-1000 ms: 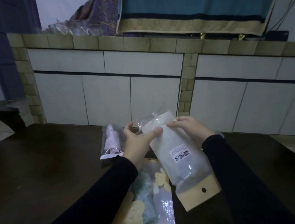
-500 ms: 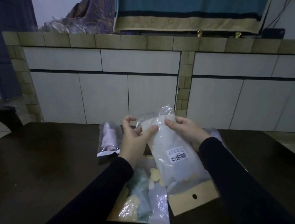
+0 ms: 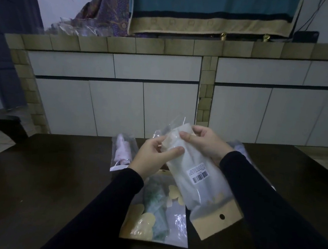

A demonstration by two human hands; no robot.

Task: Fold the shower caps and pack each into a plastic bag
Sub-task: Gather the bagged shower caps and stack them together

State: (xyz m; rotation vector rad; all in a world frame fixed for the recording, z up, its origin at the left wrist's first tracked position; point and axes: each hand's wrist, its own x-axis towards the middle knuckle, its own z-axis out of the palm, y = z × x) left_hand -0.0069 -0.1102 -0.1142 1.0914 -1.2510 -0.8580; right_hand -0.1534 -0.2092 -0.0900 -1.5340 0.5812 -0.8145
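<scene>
Frosted, barcoded plastic bag [image 3: 194, 178], stuffed white.

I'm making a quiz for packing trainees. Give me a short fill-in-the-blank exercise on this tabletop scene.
1. Both hands, left and right, grip the frosted plastic bag with a white ____ label.
2. The hang hole sits in that bag's ____ cardboard header.
3. The clear flower-print bag lying on the dark wooden table holds a folded ____ shower cap.

Missing words: barcode; tan; green
</scene>
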